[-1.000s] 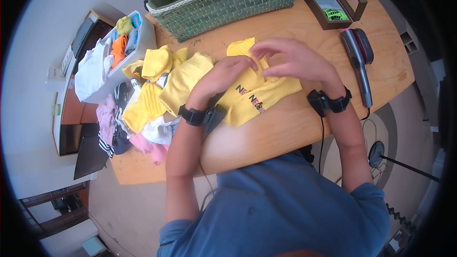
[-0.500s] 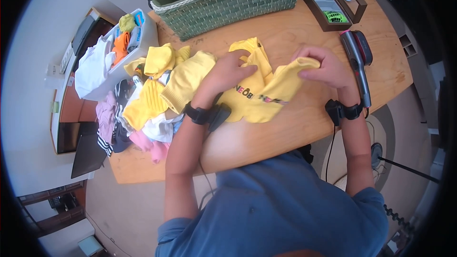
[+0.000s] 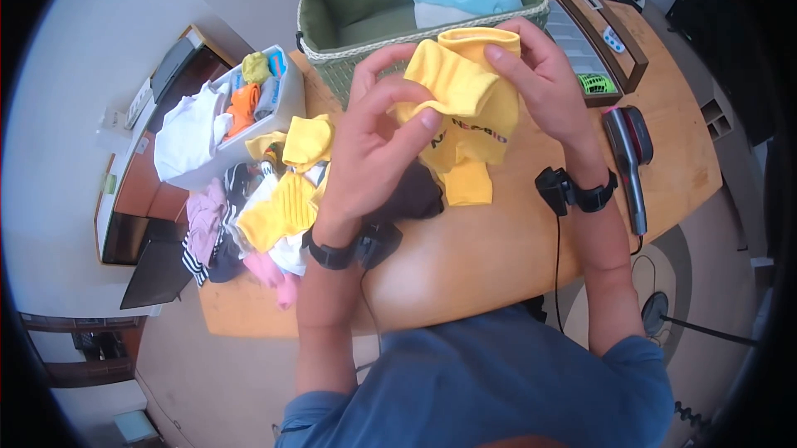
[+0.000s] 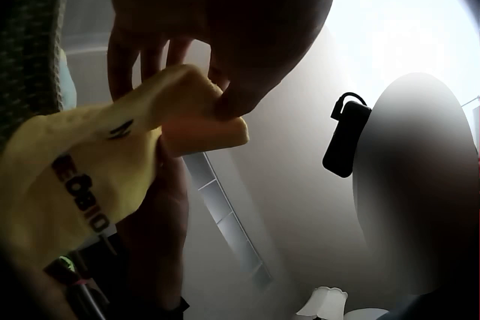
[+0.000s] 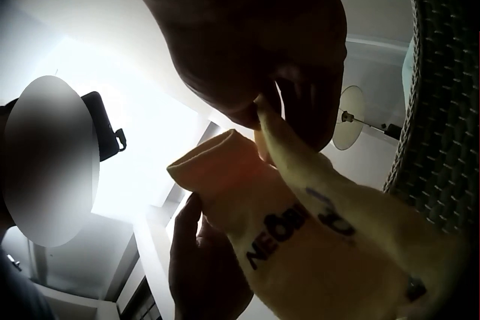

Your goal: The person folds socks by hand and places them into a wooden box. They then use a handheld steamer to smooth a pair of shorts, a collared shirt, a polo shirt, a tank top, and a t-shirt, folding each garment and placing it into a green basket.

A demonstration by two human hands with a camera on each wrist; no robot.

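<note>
Both hands hold yellow socks with dark and pink lettering (image 3: pixel 473 107) up off the table, near the basket's front. The left hand (image 3: pixel 369 137) pinches one cuff between thumb and fingers. At the other cuff, the right hand (image 3: pixel 544 74) grips the edge with its thumb in front. The lettered fabric (image 4: pixel 82 177) hangs below the fingers in the left wrist view; in the right wrist view a cuff opening (image 5: pixel 206 155) faces the other hand. One sock end dangles just above or at the table; which, I cannot tell.
A green woven basket (image 3: pixel 332 74) with a blue plush stands behind. At left are a clothing pile (image 3: pixel 278 215) and a white bin (image 3: pixel 290 95) of clothes. A dark garment (image 3: pixel 415 195) lies by the left wrist. A brush-like appliance (image 3: pixel 627 170) and an organizer box (image 3: pixel 573 29) are at right.
The yellow socks have been lifted from the table toward the basket, with both hands now at the cuffs. The right hand has moved inward, and the head view has shifted, showing more of the basket.
</note>
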